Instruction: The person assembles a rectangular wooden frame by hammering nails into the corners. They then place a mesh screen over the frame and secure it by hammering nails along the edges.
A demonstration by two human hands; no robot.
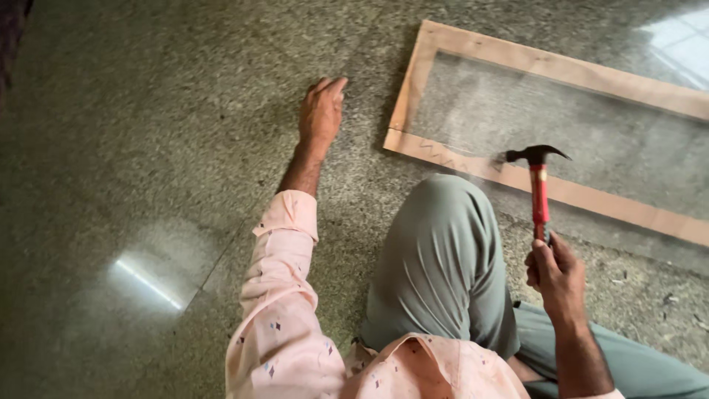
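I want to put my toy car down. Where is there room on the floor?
Bare floor lies wide open beside the left hand. It is crowded by the wooden frame, where the right hand holds the hammer past the knee.

Counted on the speckled stone floor (148, 111) in front of me: one wooden frame (561, 70), made of light strips, with three of its sides in view. One hammer (538, 177), its head black and its handle red. Two hands of mine: one left hand (321, 111) and one right hand (555, 275). One bent knee (443, 222) in grey-green trousers. Small chips of debris (665, 299) lie scattered at right, too many and too small for me to count.
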